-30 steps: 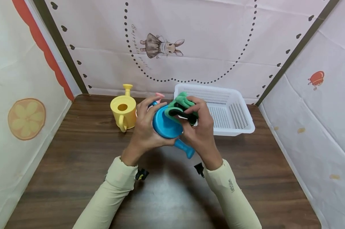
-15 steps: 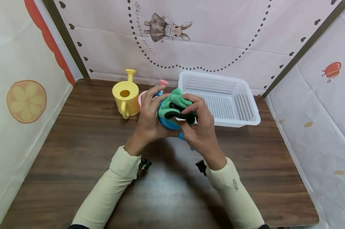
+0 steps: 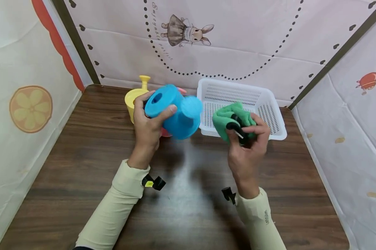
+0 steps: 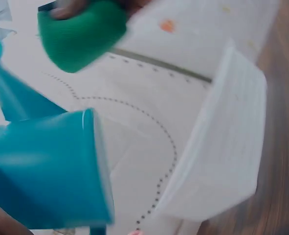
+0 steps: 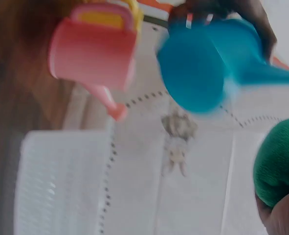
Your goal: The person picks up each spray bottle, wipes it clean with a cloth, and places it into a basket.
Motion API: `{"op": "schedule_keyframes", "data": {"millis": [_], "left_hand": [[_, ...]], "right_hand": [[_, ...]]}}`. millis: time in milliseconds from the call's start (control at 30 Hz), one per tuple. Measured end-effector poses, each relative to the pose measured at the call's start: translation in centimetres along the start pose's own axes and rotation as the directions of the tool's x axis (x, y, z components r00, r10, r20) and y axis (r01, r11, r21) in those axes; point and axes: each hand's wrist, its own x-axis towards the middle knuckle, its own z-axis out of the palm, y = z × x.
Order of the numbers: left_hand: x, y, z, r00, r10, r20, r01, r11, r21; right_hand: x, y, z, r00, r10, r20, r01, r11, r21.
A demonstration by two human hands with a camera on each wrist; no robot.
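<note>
A blue toy watering can [image 3: 183,128] is held up in my left hand [image 3: 145,130], whose fingers and thumb grip its top end beside the opening. The can lies tilted, its spout toward the camera and its base toward the lower right. My right hand [image 3: 248,159] pinches a black curved handle [image 3: 235,127] with soft green cloth [image 3: 222,119] around it, apart from the can and in front of the white basket. In the left wrist view the green cloth [image 4: 80,39] hangs above the blue can [image 4: 46,166].
A yellow watering can [image 3: 130,97] stands at the back left, partly behind my left hand. Beside it is a pink watering can [image 5: 93,54], mostly hidden by the blue one in the head view. The white perforated basket [image 3: 276,130] stands at the back right.
My right hand has drawn the green cloth off the blue can and moved right. The left hand has turned the can, so its top opening and spout now show.
</note>
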Motion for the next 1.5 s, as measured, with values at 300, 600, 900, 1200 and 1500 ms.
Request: {"op": "schedule_keyframes", "data": {"millis": [300, 600, 900, 1200, 1500], "left_hand": [[0.0, 0.3, 0.0, 0.969, -0.249, -0.010, 0.244, 0.957, -0.155], [-0.4, -0.1, -0.8, 0.886, -0.355, 0.299, 0.333, 0.935, 0.124], [-1.3, -1.9, 0.6, 0.918, -0.192, 0.347, 0.256, 0.955, -0.148], [-1.7, -1.5, -1.0, 0.903, -0.346, 0.254, 0.381, 0.919, -0.101], [-1.6, 0.1, -0.7, 0.899, -0.328, 0.291, 0.387, 0.905, -0.178]], "right_hand": [[-2.5, 1.0, 2.4, 0.969, -0.239, 0.058, 0.240, 0.971, -0.014], [-1.6, 1.2, 3.3, 0.935, -0.350, 0.057, 0.354, 0.926, -0.127], [-4.1, 1.7, 4.9, 0.769, -0.586, 0.254, 0.622, 0.778, -0.086], [-0.5, 1.3, 3.3, 0.976, -0.219, -0.003, 0.219, 0.975, 0.039], [1.8, 1.0, 2.2, 0.992, 0.099, 0.084, -0.106, 0.991, 0.085]]}}
